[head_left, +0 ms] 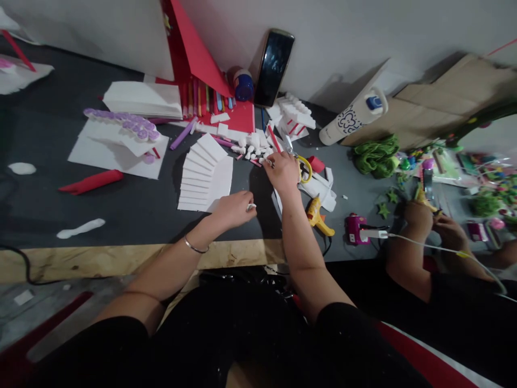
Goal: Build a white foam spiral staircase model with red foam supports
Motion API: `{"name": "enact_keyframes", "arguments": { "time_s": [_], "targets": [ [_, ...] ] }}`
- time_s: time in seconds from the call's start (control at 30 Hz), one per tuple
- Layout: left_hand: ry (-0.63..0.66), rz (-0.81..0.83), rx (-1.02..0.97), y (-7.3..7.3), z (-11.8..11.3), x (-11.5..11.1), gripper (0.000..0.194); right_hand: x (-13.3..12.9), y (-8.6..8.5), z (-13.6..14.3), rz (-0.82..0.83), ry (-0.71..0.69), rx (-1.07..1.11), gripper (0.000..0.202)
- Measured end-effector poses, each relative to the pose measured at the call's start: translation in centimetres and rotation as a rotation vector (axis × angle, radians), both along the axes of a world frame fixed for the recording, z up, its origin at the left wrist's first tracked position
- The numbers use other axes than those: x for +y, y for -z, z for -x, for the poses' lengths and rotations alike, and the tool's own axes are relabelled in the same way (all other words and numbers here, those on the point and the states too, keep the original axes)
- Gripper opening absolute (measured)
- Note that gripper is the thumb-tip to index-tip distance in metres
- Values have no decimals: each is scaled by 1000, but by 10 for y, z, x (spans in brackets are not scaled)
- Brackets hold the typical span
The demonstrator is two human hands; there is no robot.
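My left hand (235, 209) is closed, with a small white piece (251, 206) pinched at its fingertips. It hovers by the lower right corner of a white card fan (197, 178) built of layered strips. My right hand (284, 171) reaches to the edge of a heap of small white pieces (253, 143), some with pink sticks. Its fingers are bent together; what they pinch, if anything, cannot be made out. Scissors with a yellow handle (309, 170) lie beside and partly under that hand. A yellow glue gun (321, 216) rests to the right of my right forearm.
At the back stand a phone (274, 67), a blue jar (243, 85) and a white bottle (350, 119). A purple-topped paper model (121, 134) and a red roll (92, 182) lie left. A magenta power adapter (356, 230) with a cable and another person's hands (420, 218) are right.
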State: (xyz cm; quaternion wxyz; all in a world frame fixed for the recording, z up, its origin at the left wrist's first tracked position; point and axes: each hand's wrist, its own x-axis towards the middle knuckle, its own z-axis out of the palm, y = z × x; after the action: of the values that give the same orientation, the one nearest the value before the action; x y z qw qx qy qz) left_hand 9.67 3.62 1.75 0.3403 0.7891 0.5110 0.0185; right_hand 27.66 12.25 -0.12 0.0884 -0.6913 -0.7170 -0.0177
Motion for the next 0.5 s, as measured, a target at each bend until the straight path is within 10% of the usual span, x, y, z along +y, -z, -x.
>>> {"name": "enact_keyframes", "arguments": {
  "time_s": [0.5],
  "targets": [
    [-146,-218,-195,21,0,2,25,-5,30,-17,-112,-118,910,29]
  ]
}}
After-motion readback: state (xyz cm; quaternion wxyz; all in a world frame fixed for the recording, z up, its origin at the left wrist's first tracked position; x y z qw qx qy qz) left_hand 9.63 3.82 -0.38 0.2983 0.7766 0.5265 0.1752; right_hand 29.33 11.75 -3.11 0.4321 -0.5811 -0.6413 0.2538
